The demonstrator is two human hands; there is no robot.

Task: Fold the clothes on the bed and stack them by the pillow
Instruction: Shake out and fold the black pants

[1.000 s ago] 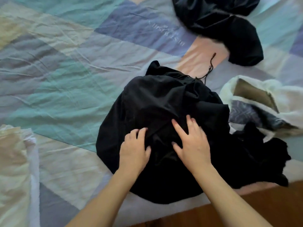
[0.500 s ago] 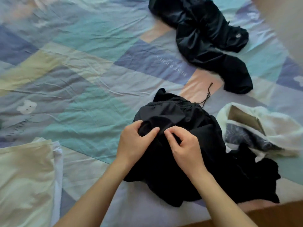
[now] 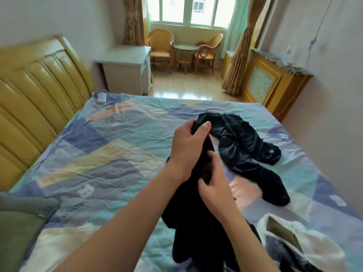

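Note:
A black garment (image 3: 188, 228) hangs bunched above the patchwork bed sheet (image 3: 102, 146). My left hand (image 3: 188, 148) grips its top edge, thumb over the cloth. Just below, my right hand (image 3: 214, 183) pinches the same fabric. A second dark garment (image 3: 247, 152) lies crumpled on the sheet to the right. At the lower right sits a white and patterned garment (image 3: 294, 244). A grey-green pillow (image 3: 19, 220) lies at the lower left, with a pale folded cloth (image 3: 59, 244) beside it.
A tan padded headboard (image 3: 35, 99) runs along the left. Beyond the bed stand a white bedside cabinet (image 3: 125, 69), wicker chairs with a small table (image 3: 184, 52) by the window, and a wooden radiator cover (image 3: 271, 83) on the right wall.
Both hands gathered the black garment from flat on the bed and lifted it. The view rose from the sheet to take in the room.

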